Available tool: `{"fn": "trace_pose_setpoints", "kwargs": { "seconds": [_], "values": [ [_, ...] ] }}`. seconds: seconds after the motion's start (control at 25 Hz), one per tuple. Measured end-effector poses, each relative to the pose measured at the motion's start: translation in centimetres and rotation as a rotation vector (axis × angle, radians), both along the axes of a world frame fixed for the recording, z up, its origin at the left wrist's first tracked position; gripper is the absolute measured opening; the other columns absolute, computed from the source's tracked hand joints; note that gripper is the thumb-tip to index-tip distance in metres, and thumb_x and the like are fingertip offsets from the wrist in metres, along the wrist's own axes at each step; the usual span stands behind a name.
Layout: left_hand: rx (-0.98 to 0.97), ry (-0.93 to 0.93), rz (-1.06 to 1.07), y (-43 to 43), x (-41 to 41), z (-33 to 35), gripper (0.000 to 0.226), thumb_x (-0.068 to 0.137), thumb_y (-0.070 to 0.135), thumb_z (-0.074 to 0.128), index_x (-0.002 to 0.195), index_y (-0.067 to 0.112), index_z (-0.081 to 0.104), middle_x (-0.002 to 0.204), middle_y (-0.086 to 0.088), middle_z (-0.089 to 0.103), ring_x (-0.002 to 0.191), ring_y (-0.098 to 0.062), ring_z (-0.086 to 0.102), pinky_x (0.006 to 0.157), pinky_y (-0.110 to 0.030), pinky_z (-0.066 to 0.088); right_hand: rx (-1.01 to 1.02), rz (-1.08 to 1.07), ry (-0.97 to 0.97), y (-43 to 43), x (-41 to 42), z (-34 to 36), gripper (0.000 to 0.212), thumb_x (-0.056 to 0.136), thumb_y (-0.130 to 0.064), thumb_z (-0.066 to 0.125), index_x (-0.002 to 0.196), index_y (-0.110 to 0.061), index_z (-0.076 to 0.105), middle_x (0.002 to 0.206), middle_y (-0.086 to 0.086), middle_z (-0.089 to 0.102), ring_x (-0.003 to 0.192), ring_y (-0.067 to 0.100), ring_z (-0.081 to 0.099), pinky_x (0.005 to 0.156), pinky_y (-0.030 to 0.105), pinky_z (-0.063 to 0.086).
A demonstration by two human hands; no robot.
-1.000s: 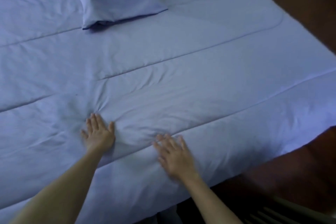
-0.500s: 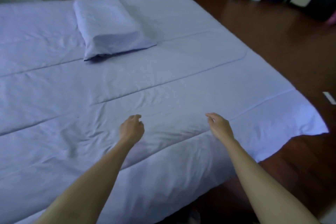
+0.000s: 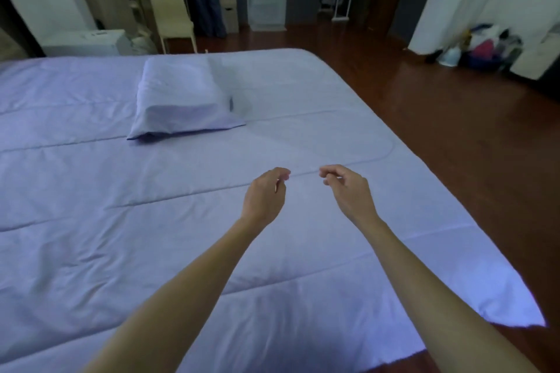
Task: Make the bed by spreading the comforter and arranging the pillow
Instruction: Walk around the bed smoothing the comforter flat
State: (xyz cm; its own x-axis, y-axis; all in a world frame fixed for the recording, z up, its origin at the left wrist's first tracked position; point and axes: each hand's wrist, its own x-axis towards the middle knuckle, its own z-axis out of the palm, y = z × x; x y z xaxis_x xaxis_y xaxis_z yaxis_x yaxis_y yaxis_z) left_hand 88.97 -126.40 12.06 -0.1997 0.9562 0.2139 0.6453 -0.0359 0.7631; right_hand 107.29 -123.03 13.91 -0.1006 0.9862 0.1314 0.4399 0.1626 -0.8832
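Note:
A pale lavender comforter (image 3: 151, 236) lies spread flat over the bed, with stitched seams running across it and its near right corner hanging over the floor. A matching pillow (image 3: 181, 100) rests on it toward the far left. My left hand (image 3: 266, 194) and my right hand (image 3: 348, 191) hover above the middle of the comforter, close together. Both have loosely curled fingers and hold nothing. Neither touches the fabric.
Dark red wooden floor (image 3: 469, 136) runs along the bed's right side. A cream chair (image 3: 172, 12) and a white unit (image 3: 85, 42) stand beyond the bed's far edge. A pile of bags and clothes (image 3: 481, 48) sits by the right wall.
Both hands lifted off the comforter, where they pressed flat a second ago, and rose forward, coming closer together. The view tilted up, showing the room.

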Motion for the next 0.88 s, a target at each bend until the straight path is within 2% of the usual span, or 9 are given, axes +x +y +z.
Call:
{"fn": "trace_pose_setpoints", "kwargs": {
  "seconds": [0.16, 0.24, 0.4, 0.64, 0.76, 0.88],
  "values": [
    [0.043, -0.144, 0.103, 0.4, 5.4, 1.0, 0.024, 0.092, 0.012, 0.046, 0.107, 0.021, 0.063, 0.097, 0.008, 0.072, 0.090, -0.012, 0.066, 0.084, -0.030, 0.052, -0.010, 0.186, 0.065, 2.9, 3.8, 1.0, 0.023, 0.093, -0.008, 0.049, 0.095, -0.022, 0.068, 0.086, -0.002, 0.071, 0.070, 0.004, 0.066, 0.064, 0.010, 0.047],
    [0.034, -0.164, 0.105, 0.7, 6.8, 1.5, 0.020, 0.093, 0.019, 0.047, 0.105, 0.023, 0.063, 0.091, 0.010, 0.072, 0.085, -0.012, 0.067, 0.081, -0.030, 0.053, -0.008, 0.223, 0.116, 4.3, 4.0, 1.4, 0.022, 0.093, -0.008, 0.049, 0.095, -0.020, 0.067, 0.083, 0.000, 0.070, 0.067, 0.006, 0.065, 0.063, 0.013, 0.047],
    [-0.068, -0.170, 0.120, 1.7, 8.2, 0.2, 0.020, 0.093, 0.021, 0.045, 0.102, 0.025, 0.063, 0.087, 0.014, 0.069, 0.085, -0.011, 0.067, 0.082, -0.033, 0.054, -0.063, 0.211, 0.167, 5.4, 3.8, -0.2, 0.023, 0.091, -0.013, 0.048, 0.091, -0.023, 0.068, 0.082, -0.001, 0.071, 0.071, 0.013, 0.067, 0.064, 0.022, 0.050],
    [-0.192, -0.239, 0.181, 4.3, 8.9, -4.2, 0.027, 0.088, 0.013, 0.042, 0.100, 0.023, 0.064, 0.088, 0.008, 0.070, 0.086, -0.018, 0.067, 0.082, -0.040, 0.054, -0.164, 0.159, 0.149, 7.1, 6.3, -3.9, 0.021, 0.089, -0.014, 0.049, 0.090, -0.024, 0.068, 0.082, -0.001, 0.071, 0.072, 0.013, 0.068, 0.063, 0.025, 0.051],
    [-0.254, -0.195, 0.215, 5.5, 10.3, -6.1, 0.026, 0.089, 0.015, 0.042, 0.101, 0.024, 0.063, 0.092, 0.007, 0.071, 0.087, -0.016, 0.066, 0.083, -0.037, 0.054, -0.205, 0.163, 0.107, 9.3, 8.7, -6.1, 0.021, 0.089, -0.013, 0.050, 0.088, -0.024, 0.067, 0.081, -0.003, 0.070, 0.073, 0.011, 0.066, 0.066, 0.025, 0.049],
    [-0.248, -0.144, 0.294, 7.1, 12.0, -7.3, 0.026, 0.092, 0.014, 0.042, 0.106, 0.021, 0.062, 0.102, 0.005, 0.070, 0.092, -0.016, 0.063, 0.082, -0.032, 0.052, -0.221, 0.227, 0.038, 12.3, 10.1, -8.2, 0.021, 0.089, -0.012, 0.051, 0.087, -0.027, 0.066, 0.085, -0.008, 0.070, 0.084, 0.009, 0.065, 0.074, 0.021, 0.046]
  ]
}}
